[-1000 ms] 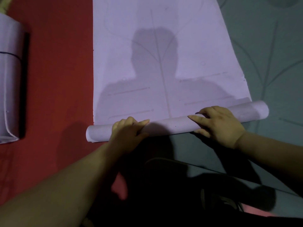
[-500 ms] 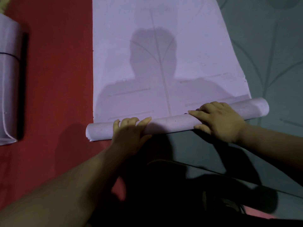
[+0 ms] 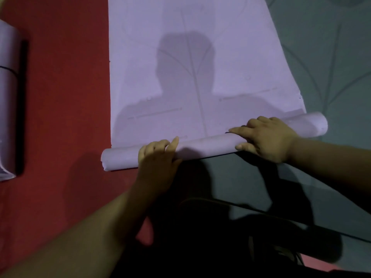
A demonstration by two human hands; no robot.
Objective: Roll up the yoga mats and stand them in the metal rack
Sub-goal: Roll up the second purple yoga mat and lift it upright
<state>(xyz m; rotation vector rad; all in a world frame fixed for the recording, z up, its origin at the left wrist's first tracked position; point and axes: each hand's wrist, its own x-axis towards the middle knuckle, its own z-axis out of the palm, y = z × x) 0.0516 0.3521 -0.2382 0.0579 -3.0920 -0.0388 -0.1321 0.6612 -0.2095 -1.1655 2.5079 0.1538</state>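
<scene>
A pale lilac yoga mat [image 3: 190,67] lies flat, stretching away from me, its near end wound into a thin roll [image 3: 208,144] that runs slightly uphill from left to right. My left hand [image 3: 158,155] presses on the left part of the roll, fingers curled over its top. My right hand [image 3: 265,137] grips the right part, thumb at the near side and fingers over the far side. The roll's two ends stick out past both hands. No metal rack is in view.
A red mat or carpet [image 3: 60,117] lies under the lilac mat on the left, a grey-green mat with a leaf pattern [image 3: 331,57] on the right. Another rolled lilac mat [image 3: 8,101] lies at the left edge. My dark-clothed legs fill the bottom middle.
Both hands have pushed the roll a little farther away from me, and the roll has grown slightly thicker. The left hand's fingers have shifted over the top.
</scene>
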